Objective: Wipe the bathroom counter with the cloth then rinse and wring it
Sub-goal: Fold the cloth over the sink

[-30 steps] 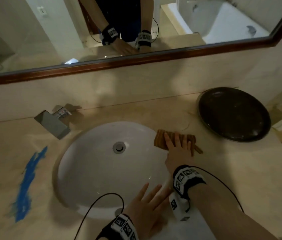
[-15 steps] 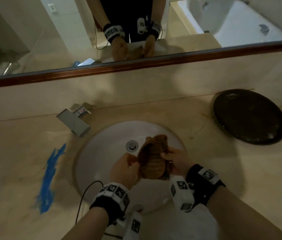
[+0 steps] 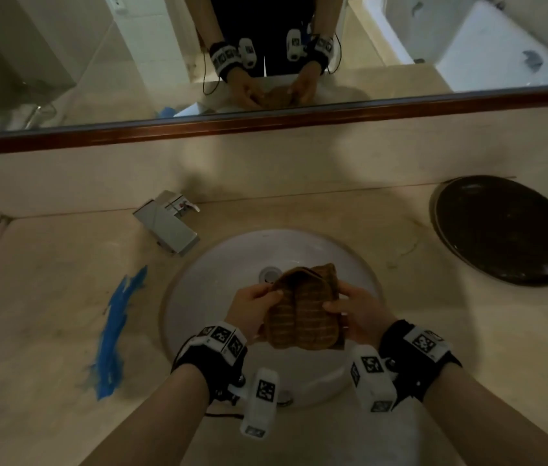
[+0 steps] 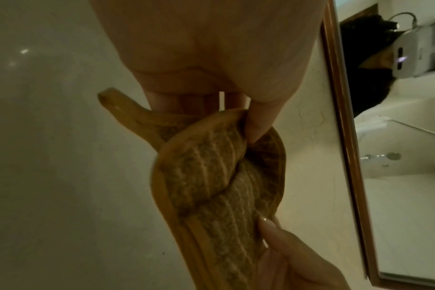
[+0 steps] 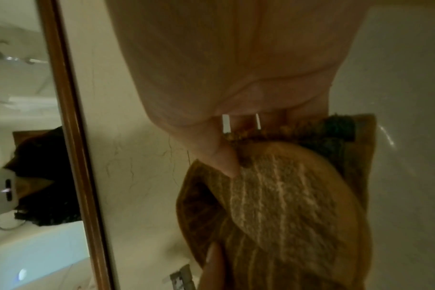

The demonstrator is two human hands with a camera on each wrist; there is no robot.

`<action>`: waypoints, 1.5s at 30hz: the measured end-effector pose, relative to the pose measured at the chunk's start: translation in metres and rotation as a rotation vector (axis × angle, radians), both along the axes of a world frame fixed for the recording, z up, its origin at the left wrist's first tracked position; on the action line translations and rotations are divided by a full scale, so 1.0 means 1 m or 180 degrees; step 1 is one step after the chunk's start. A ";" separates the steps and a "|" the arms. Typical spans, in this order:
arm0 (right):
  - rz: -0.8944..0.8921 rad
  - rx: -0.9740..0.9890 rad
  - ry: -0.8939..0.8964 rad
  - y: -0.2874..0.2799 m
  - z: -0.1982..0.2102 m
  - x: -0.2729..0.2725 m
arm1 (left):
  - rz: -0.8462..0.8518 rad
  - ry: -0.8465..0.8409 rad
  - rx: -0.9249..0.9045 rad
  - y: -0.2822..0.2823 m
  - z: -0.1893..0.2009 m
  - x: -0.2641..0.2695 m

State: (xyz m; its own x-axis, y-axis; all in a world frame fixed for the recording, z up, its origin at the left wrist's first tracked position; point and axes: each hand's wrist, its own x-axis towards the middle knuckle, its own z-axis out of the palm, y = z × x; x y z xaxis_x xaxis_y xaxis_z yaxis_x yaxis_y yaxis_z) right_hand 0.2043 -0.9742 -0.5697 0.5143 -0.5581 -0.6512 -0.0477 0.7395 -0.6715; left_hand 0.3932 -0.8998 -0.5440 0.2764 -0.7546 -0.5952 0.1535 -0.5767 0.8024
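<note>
A brown ribbed cloth (image 3: 302,312) is held bunched above the white sink basin (image 3: 218,274). My left hand (image 3: 254,306) pinches its left edge and my right hand (image 3: 355,311) grips its right edge. In the left wrist view my thumb pins a fold of the cloth (image 4: 211,176) against my fingers. The right wrist view shows the cloth (image 5: 286,206) twisted into a bulge under my thumb. The beige stone counter (image 3: 47,297) surrounds the basin. The chrome faucet (image 3: 168,223) stands behind the basin at the left, and no water is seen running.
A blue smear (image 3: 117,327) marks the counter left of the basin. A dark round tray (image 3: 504,230) lies at the back right. A wood-framed mirror (image 3: 265,122) runs along the wall behind.
One second ago my right hand pressed the cloth flat on the counter right of the basin. The cloth has since been lifted over the basin, and both hands now hold it bunched.
</note>
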 end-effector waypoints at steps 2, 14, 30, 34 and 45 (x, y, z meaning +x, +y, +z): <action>-0.0090 -0.0073 -0.0006 0.005 -0.004 0.002 | -0.0136 -0.0157 -0.0085 0.003 -0.003 0.000; 0.0324 -0.0061 0.0150 0.014 0.010 0.005 | -0.1606 -0.2588 -0.0414 0.003 -0.005 0.007; -0.0117 0.0244 0.0402 0.007 0.001 -0.004 | -0.0731 -0.1006 0.1714 -0.002 -0.006 0.010; 0.0366 0.0111 0.0376 0.006 0.010 -0.008 | -0.1627 -0.1533 0.1841 0.012 -0.016 0.014; 0.0767 -0.0055 0.0866 0.012 0.015 -0.002 | -0.2684 -0.2221 0.1936 0.045 -0.013 0.017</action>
State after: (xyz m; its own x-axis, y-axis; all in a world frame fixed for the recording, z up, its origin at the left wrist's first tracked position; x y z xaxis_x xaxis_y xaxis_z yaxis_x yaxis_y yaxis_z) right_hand 0.2026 -0.9627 -0.5543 0.4416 -0.4541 -0.7738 -0.3979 0.6739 -0.6225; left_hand 0.4098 -0.8551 -0.5569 0.2378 -0.5043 -0.8302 -0.7936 -0.5936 0.1333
